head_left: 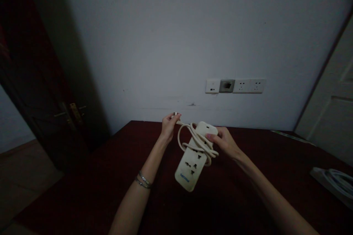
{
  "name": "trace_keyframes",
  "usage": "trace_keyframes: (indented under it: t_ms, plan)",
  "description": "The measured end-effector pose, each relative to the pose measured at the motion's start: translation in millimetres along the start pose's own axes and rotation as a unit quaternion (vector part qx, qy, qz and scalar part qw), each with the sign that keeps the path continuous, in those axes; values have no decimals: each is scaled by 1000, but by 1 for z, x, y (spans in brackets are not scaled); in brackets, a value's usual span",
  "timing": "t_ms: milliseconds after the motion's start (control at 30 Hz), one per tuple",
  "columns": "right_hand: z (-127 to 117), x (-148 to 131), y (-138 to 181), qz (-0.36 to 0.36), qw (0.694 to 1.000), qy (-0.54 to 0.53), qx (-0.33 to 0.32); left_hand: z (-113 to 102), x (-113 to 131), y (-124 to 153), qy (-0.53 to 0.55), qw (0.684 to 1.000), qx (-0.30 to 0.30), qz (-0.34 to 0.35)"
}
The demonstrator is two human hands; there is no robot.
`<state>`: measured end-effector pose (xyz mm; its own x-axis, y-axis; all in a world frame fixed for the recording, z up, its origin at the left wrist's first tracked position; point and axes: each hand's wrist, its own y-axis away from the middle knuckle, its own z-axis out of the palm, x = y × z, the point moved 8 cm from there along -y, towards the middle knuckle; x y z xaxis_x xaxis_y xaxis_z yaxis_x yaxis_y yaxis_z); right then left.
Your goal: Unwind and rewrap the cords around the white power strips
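A cream power strip hangs over the dark red table, its cord wound in loops round its upper half. My right hand grips the strip near its top end. My left hand, with thin bracelets on the wrist, pinches the plug end of the cord and holds it up to the left of the strip.
A row of wall sockets sits on the white wall above the table's far edge. Another white power strip with coiled cable lies at the table's right edge. A dark door with a brass handle stands at the left.
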<state>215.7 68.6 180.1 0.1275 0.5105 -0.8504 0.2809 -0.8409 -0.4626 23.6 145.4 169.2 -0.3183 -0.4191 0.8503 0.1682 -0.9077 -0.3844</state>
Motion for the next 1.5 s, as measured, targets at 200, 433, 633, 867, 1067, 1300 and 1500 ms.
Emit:
trace_keyframes:
  t_ms: [200, 433, 633, 867, 1067, 1300, 1500]
  plan:
    - [13, -4, 2, -12, 1000, 15, -22, -18, -4, -5, 8, 998, 61, 7]
    - [23, 1, 2, 0, 1000, -10, -25, -27, -25, -9, 6, 998, 58, -12]
    - [7, 29, -4, 84, 986, -129, 70, -20, -34, -5, 67, 995, -25, -68]
    - [-32, 56, -14, 97, 921, -313, 210, 24, -52, 29, 5, 955, -238, -180]
    - [-52, 89, -13, 113, 869, -379, 297, 65, -59, 59, 11, 930, -307, -200]
    - [-37, 104, -10, 149, 862, -391, 287, 59, -63, 59, 17, 936, -229, -268]
    - [-17, 122, -5, 239, 889, -324, 217, 14, -84, 33, -65, 932, -173, -312]
